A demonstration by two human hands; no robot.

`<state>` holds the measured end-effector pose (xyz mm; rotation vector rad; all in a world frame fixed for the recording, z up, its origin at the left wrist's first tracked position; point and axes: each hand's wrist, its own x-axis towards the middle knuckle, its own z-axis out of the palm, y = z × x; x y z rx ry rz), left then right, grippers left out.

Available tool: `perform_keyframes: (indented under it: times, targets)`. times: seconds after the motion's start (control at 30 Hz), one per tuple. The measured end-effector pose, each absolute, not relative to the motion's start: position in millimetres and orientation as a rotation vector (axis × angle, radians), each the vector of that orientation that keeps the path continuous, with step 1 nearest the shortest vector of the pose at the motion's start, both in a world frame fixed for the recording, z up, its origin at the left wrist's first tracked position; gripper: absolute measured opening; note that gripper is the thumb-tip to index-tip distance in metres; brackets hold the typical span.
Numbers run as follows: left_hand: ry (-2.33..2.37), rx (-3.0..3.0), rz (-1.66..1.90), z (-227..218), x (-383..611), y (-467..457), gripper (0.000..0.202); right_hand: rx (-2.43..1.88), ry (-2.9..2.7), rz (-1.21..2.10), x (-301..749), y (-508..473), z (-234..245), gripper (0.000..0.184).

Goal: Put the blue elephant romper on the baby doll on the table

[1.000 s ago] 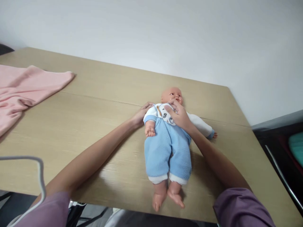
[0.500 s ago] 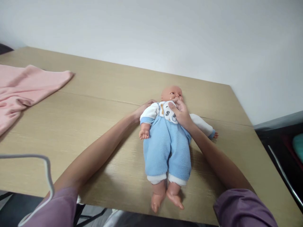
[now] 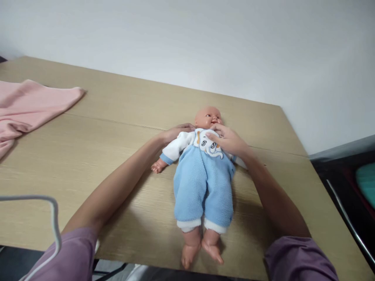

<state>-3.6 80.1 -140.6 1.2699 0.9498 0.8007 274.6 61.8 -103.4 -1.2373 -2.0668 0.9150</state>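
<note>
A bald baby doll [image 3: 205, 175] lies on its back on the table, its feet towards me. It is dressed in a blue and white outfit with an elephant face on the chest. At the doll's shoulder on the left side, my left hand [image 3: 178, 132] reaches its fingers to the neck; the thumb is hidden. My right hand [image 3: 230, 139] grips the upper chest on the other side, thumb on the elephant patch and fingers close under the chin. The sleeve on the left stretches outward, while the other arm is mostly behind my right wrist.
A pink cloth [image 3: 35, 105] lies crumpled at the left of the wooden table [image 3: 117, 101]. A white cable [image 3: 54, 218] loops in front at the lower left. The wall [image 3: 181, 47] stands behind the table, and dark furniture with a teal item [image 3: 366, 181] is at the right.
The doll's arm on the left has swung outward, and its other arm has drawn in behind my right wrist. The doll's face has turned more upward, and more of the elephant patch shows.
</note>
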Motion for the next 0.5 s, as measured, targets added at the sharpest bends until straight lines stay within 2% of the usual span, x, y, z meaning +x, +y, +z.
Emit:
perform_keyframes:
  times: [0.13, 0.3, 0.4, 0.5]
  targets:
    - [1.117, 1.428, 0.688, -119, -20, 76, 0.051, -1.443, -2.366, 0.669, 303, 54, -66, 0.043]
    - [1.235, 1.584, 0.407, -94, -36, 67, 0.08, -1.437, -2.327, 0.845, 314, 57, -71, 0.041]
    - [1.285, 1.676, 0.223, -90, -45, 67, 0.085, -1.38, -2.274, 0.911, 322, 60, -84, 0.047]
    - [1.409, 1.714, 0.183, -93, -57, 70, 0.078, -1.434, -2.346, 0.88, 333, 59, -90, 0.056]
